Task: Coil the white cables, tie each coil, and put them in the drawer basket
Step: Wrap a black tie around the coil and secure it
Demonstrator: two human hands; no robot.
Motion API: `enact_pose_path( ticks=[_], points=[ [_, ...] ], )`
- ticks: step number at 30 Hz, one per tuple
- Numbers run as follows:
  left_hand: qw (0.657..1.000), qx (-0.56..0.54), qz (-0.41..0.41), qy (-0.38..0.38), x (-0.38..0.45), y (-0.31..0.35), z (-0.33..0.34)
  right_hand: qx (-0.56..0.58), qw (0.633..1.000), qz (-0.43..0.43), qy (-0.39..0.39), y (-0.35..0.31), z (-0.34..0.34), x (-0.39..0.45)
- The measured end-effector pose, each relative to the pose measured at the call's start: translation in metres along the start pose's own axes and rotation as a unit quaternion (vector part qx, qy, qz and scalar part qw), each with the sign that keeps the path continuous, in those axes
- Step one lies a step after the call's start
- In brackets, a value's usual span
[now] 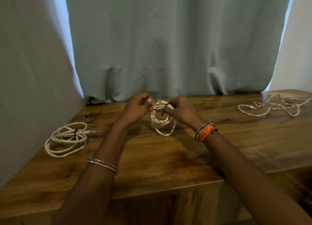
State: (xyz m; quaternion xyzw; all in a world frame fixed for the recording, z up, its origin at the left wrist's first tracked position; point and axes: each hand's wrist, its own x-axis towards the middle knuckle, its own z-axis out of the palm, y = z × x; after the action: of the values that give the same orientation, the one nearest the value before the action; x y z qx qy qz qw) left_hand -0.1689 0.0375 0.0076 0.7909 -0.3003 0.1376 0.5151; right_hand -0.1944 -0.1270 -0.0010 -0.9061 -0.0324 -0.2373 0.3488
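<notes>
A small coil of white cable (pixel 161 121) hangs upright between my hands above the wooden table (pixel 152 157). A dark tie (pixel 160 109) runs round its top. My left hand (pixel 137 109) pinches one end of the tie and my right hand (pixel 181 111) pinches the other end. A larger white coil (pixel 66 138) with a dark tie round it lies flat at the left. An uncoiled, tangled white cable (pixel 273 106) lies at the far right. The drawer basket is not in view.
A spare dark tie (pixel 92 116) lies on the table behind the left coil. A grey-green curtain (pixel 168 47) hangs along the table's back edge. A wall (pixel 25 73) closes the left side. The table steps back at the right front, above a dark gap.
</notes>
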Motion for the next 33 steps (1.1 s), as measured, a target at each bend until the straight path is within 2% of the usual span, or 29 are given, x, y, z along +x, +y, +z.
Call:
enact_pose_path(
  ticks=[4, 8, 12, 14, 18, 21, 25, 28, 31, 33],
  points=[
    [0.999, 0.031, -0.012, -0.008, 0.001, -0.008, -0.003, 0.037, 0.999, 0.007, -0.019, -0.001, -0.003, -0.001],
    [0.996, 0.076, 0.019, -0.035, -0.003, -0.006, -0.006, 0.081, 0.996, 0.031, -0.034, 0.002, -0.005, 0.0],
    [0.988, 0.136, 0.075, 0.024, -0.002, -0.008, -0.006, 0.092, 0.994, 0.035, -0.053, 0.003, -0.005, -0.001],
    [0.974, 0.18, 0.128, 0.054, -0.001, -0.008, -0.002, 0.093, 0.993, 0.028, -0.073, 0.001, -0.005, -0.002],
    [0.957, 0.199, 0.205, 0.057, 0.0, -0.008, 0.01, 0.003, 0.994, -0.025, -0.109, -0.011, 0.001, -0.006],
    [0.97, 0.14, 0.184, 0.077, 0.0, -0.01, 0.016, -0.027, 0.987, -0.079, -0.137, -0.019, -0.002, -0.012],
    [0.99, 0.028, 0.114, 0.084, 0.0, -0.007, 0.016, -0.044, 0.976, -0.148, -0.152, -0.028, -0.012, -0.015],
    [0.99, -0.006, 0.097, 0.097, 0.0, -0.004, 0.016, -0.12, 0.965, -0.181, -0.146, -0.035, -0.015, -0.013],
    [0.988, 0.02, 0.119, 0.095, 0.0, -0.006, 0.018, -0.14, 0.956, -0.227, -0.118, -0.038, -0.011, -0.016],
    [0.981, 0.094, 0.129, 0.106, 0.0, -0.012, 0.019, -0.1, 0.959, -0.247, -0.097, -0.034, -0.007, -0.018]
  ],
)
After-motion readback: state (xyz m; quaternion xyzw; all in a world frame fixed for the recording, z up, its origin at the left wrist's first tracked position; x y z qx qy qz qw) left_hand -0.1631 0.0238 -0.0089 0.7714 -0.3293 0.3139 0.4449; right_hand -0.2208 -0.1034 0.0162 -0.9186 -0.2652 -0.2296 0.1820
